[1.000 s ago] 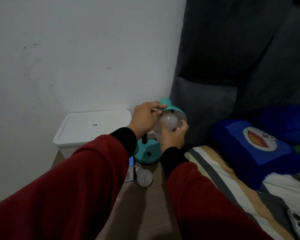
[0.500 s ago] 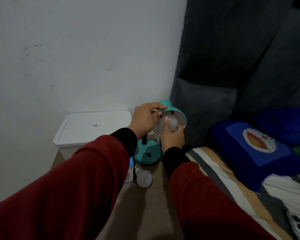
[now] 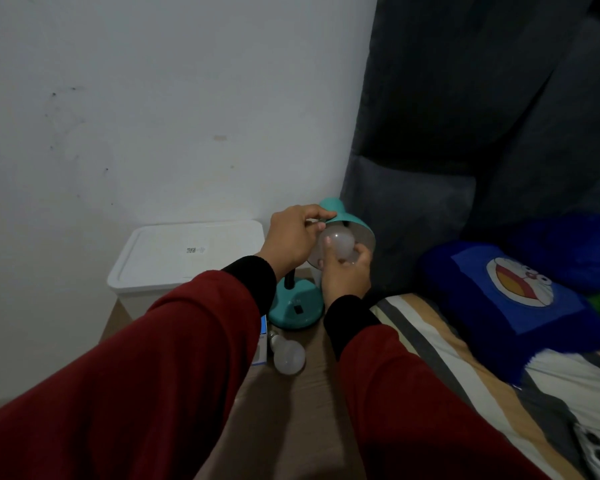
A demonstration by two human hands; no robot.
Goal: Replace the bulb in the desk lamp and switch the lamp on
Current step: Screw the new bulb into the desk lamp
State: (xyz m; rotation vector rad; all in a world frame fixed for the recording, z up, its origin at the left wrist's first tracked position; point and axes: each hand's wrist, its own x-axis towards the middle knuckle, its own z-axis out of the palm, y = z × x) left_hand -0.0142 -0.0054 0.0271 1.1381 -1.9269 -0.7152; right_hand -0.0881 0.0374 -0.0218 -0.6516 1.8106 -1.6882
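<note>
A teal desk lamp stands on a brown table, its round base (image 3: 297,311) near the wall and its shade (image 3: 350,225) tilted toward me. My left hand (image 3: 293,237) grips the shade's rim from the left. My right hand (image 3: 343,275) holds a white bulb (image 3: 340,242) inside the shade's mouth, fingers wrapped around it from below. The lamp is unlit. A second white bulb (image 3: 288,355) lies on the table in front of the base, beside a small blue-and-white box (image 3: 262,344).
A white lidded plastic bin (image 3: 184,254) stands left of the lamp against the white wall. To the right is a bed with a striped sheet (image 3: 430,341), a blue cartoon pillow (image 3: 513,289) and dark grey cushions (image 3: 409,216).
My right hand has turned around the bulb in the shade, fingers shifting their grip. The left hand stays on the shade's rim.
</note>
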